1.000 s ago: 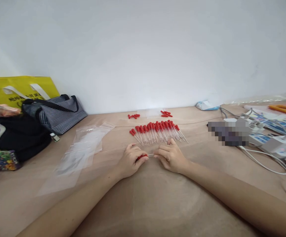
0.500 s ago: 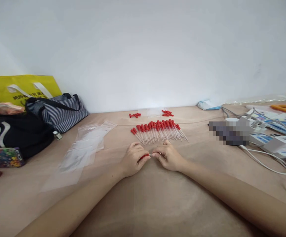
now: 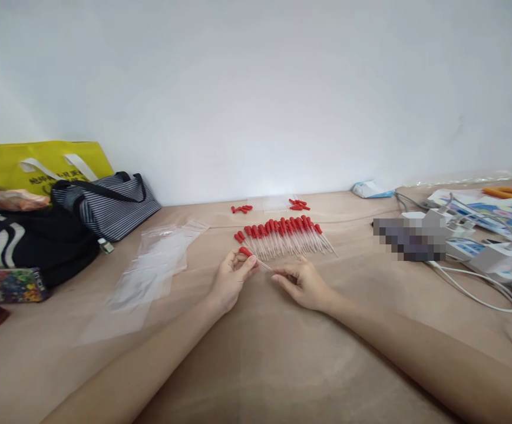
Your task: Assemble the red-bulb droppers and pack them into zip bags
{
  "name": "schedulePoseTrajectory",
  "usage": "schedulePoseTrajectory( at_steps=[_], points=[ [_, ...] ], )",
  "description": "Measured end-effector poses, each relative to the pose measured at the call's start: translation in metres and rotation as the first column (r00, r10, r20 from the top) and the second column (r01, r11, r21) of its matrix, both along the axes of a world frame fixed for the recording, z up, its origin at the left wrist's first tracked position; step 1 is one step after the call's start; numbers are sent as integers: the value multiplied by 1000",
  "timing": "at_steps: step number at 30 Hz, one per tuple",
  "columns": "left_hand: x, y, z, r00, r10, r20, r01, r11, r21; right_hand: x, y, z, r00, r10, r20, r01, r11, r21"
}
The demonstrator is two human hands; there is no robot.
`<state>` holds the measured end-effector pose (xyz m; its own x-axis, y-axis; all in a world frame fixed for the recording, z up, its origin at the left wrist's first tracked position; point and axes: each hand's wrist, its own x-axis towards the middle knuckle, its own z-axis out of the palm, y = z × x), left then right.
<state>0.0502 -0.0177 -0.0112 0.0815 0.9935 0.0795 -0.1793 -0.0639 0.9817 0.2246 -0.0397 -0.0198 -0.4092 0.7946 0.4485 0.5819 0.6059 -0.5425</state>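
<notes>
L hand [image 3: 229, 282] pinches red-bulbed dropper [image 3: 245, 251] just nearside of dropper row [image 3: 282, 227]; R hand [image 3: 302, 284] at its tip, grip unclear. Uneven pull btwn hands cd poss. snap thin stem.

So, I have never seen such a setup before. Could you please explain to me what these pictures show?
There is no machine: these are a person's bare hands, seen by one camera worn on the head, looking forward and down. The left hand holds a red-topped dropper; the right hand is at its thin end, though I cannot tell whether it touches. On the brown surface lies a row of similar droppers, with loose red bulbs behind. Clear plastic bags lie to the left, white electrical boxes to the right.
</notes>
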Motion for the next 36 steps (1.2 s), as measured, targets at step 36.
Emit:
schedulePoseTrajectory(
  at_steps=[36],
  points=[
    [-58, -6, 18, 261, 168, -951, 480, 832, 278, 30, 15, -2, 967, -5, 253, -33, 989, 145]
  ],
)
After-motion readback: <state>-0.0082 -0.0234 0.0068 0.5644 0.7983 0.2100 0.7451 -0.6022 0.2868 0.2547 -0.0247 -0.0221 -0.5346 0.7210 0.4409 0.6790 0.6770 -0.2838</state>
